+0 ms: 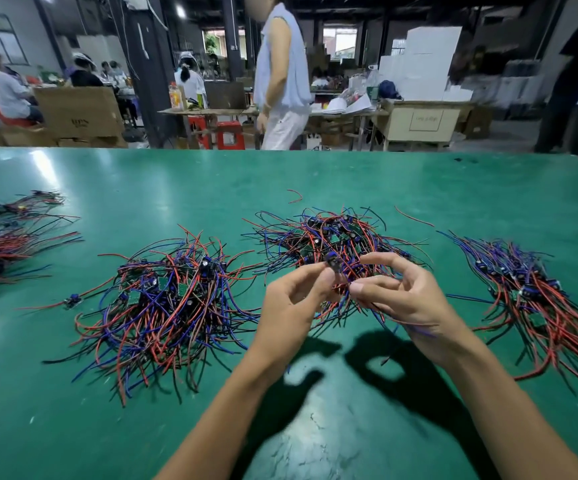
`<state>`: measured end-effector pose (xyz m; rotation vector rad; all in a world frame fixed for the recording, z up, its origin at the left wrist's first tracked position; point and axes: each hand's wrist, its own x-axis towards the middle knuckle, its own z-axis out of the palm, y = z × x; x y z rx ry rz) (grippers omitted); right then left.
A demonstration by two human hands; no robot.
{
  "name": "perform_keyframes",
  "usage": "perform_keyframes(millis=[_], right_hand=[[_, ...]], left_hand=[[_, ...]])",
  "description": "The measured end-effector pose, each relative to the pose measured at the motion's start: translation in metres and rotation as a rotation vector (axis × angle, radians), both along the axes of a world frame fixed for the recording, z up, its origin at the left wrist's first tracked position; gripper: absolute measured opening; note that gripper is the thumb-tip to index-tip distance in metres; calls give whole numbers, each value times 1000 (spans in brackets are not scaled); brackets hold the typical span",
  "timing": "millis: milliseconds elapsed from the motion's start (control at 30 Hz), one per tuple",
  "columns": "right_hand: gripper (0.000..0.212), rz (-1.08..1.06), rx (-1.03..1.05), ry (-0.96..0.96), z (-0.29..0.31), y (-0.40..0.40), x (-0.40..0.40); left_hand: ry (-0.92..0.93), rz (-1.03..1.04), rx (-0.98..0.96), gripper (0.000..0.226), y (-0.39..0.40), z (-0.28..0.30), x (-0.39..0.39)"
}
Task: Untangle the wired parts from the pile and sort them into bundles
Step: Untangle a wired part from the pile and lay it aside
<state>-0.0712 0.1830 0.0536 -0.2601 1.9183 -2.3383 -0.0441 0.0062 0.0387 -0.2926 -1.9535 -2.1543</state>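
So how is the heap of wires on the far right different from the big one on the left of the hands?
The right heap has its wires combed roughly one way, trailing toward the table's near right edge; the left heap is a knot with wires looping and sticking out all round. The right heap's small parts sit clustered at its far end; the left heap's are scattered through it. Both hold red, blue and black wires with small green boards, and lie on the green table.

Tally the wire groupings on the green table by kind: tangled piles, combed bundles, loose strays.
Tangled piles: 2, left pile and centre pile
Combed bundles: 2, right bundle and far-left bundle
Loose single wires: 2, and
Stray part: 1
Total: 7
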Motion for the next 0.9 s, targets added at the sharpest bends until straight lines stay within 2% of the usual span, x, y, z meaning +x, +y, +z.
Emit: perform_keyframes(millis=[100,267,400,467,500,600,633,700,767,833,900], right_hand=[[64,71,-30,-39,-4,-9,4],[50,100,-81,-55,-5,-15,7],[29,31,69,-63,-5,-17,7],[11,4,201,-10,-9,-22,7],[6,-7,337,115,-13,-25,8],[11,-26,831,520,-32,-39,18],[20,-14,936,571,-36,-45,23],[34,26,1058,601,-42,-54,29],[39,51,1148,596,-43,-59,31],[36,41,1162,611,-41,-59,30],[36,-5,1153,610,-37,-55,30]], left_hand=[[-29,-7,7,24,0,2,1],[-52,24,4,25,-4,1,-2],[-2,83,63,26,-12,11,-4],[85,251,59,25,-27,16,-7],[148,392,-14,23,-38,16,-9],[282,922,-525,27,-71,9,-13],[254,1083,-658,29,-79,8,-13],[87,1276,-796,30,-88,4,-13],[-151,1271,-853,39,-90,0,-13],[-327,1217,-824,48,-87,-1,-13],[-292,1215,-796,47,-79,3,-13]])
